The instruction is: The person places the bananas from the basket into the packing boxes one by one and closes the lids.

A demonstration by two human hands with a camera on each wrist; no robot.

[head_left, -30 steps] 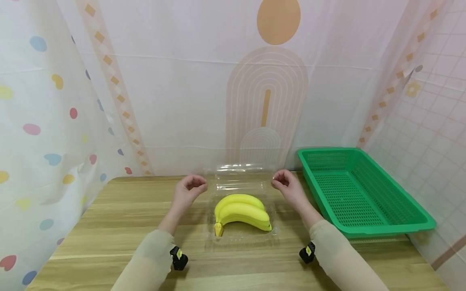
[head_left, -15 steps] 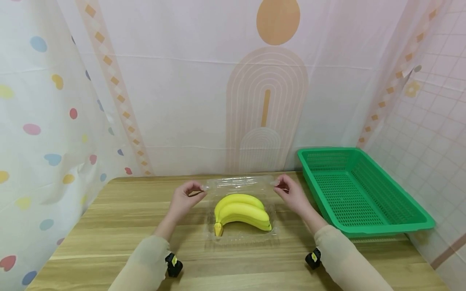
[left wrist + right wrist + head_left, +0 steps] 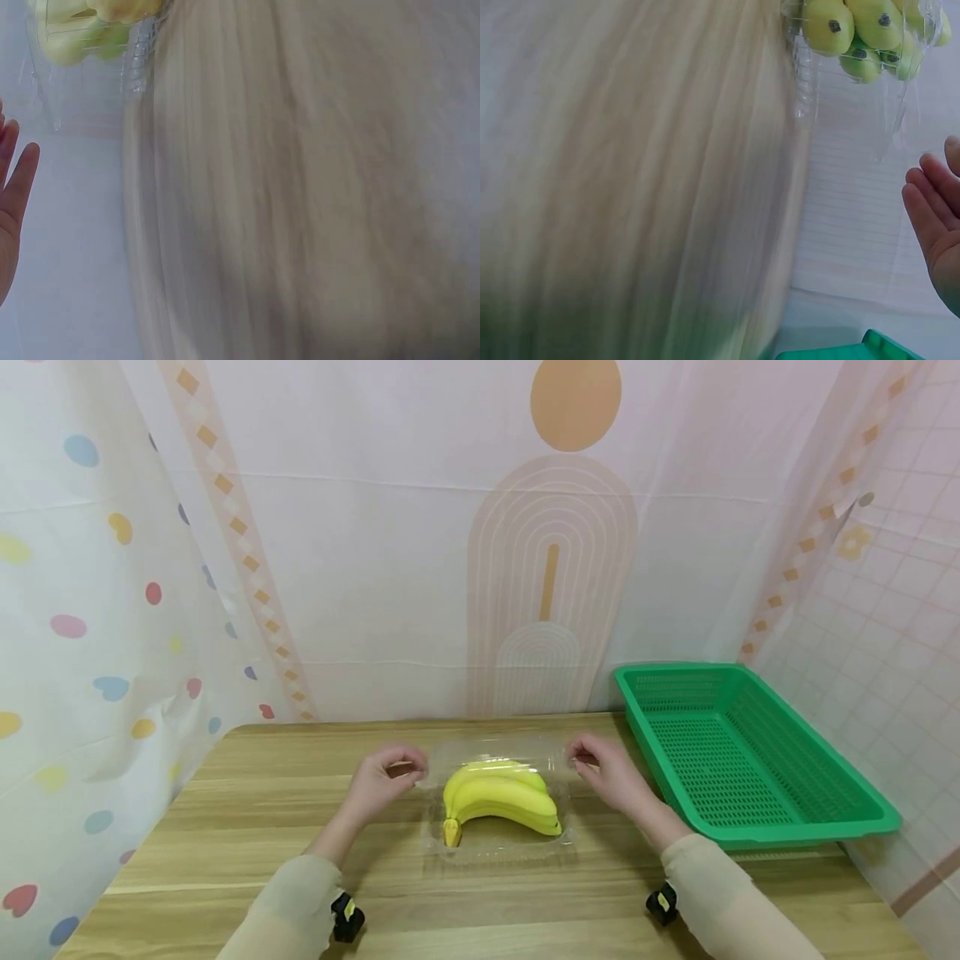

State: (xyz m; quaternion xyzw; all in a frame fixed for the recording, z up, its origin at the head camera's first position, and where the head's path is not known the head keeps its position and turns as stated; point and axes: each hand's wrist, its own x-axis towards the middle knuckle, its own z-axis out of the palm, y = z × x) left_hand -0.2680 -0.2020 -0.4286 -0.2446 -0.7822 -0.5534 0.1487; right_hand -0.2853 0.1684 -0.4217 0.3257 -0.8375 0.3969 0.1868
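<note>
A bunch of yellow bananas lies in a clear plastic clamshell box on the wooden table. The box's see-through lid slants over the back of the bunch, its far part overlapping the upper banana in the head view. My left hand pinches the lid's left corner between thumb and forefinger. At the opposite corner, my right hand pinches it the same way. Both wrist views show the banana ends through the clear plastic, with part of each hand at the frame edge.
A green slotted plastic basket stands to the right, close behind the right forearm. Patterned curtains hang behind the table and along both sides. Wood-grain tabletop shows left of the box.
The lid has come down from nearly upright at the back to slanting forward over the bananas. Both hands have moved slightly down and towards me with it. The bananas and basket have stayed put.
</note>
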